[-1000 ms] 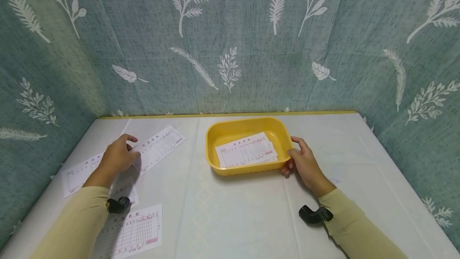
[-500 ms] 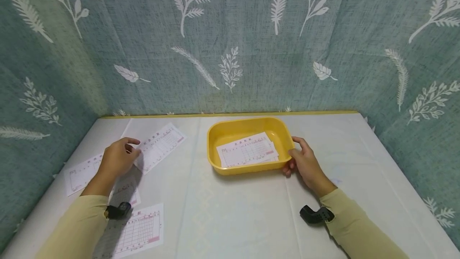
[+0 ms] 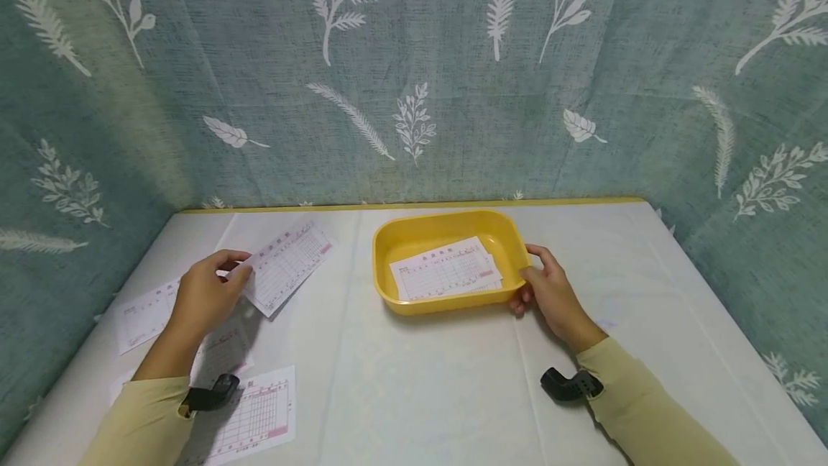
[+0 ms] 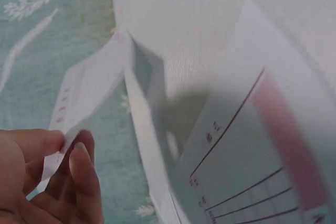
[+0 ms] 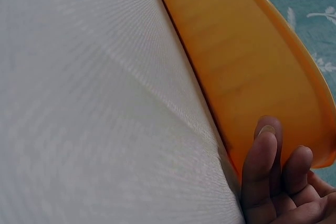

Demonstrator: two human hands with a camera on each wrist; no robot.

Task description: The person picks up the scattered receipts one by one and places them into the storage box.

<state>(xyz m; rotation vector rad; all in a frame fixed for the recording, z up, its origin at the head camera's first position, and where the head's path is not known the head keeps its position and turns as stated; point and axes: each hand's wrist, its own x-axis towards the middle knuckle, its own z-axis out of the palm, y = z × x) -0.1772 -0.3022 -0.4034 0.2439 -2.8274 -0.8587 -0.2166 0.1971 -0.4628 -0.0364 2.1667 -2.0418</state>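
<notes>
1. your left grip (image 3: 210,290) is narrow: thumb and fingers pinch one edge of a printed slip (image 3: 287,265), at the far left of the surface (image 3: 414,387).
2. that slip is raised at the pinched end and casts a shadow beneath it; the left wrist view shows it bending. whether its far corner touches the surface, you cannot be told from these views.
3. your right grip (image 3: 553,300) holds the right end of the yellow tray (image 3: 440,227), thumb at the rim, fingers against the outer wall.
4. the tray sits right of centre toward the far edge, well apart from the pinched slip. inside it, an upper slip (image 3: 440,270) overlaps a lower slip (image 3: 494,281).
5. left of your left grip, a leftmost slip (image 3: 144,316) lies flat. a middle slip (image 3: 226,349) lies partly hidden by your left forearm. a near slip (image 3: 265,412), ruled and printed in red, is partly covered by your left sleeve (image 3: 139,423).
6. a leaf-patterned fabric (image 3: 466,135) stands behind the surface.
</notes>
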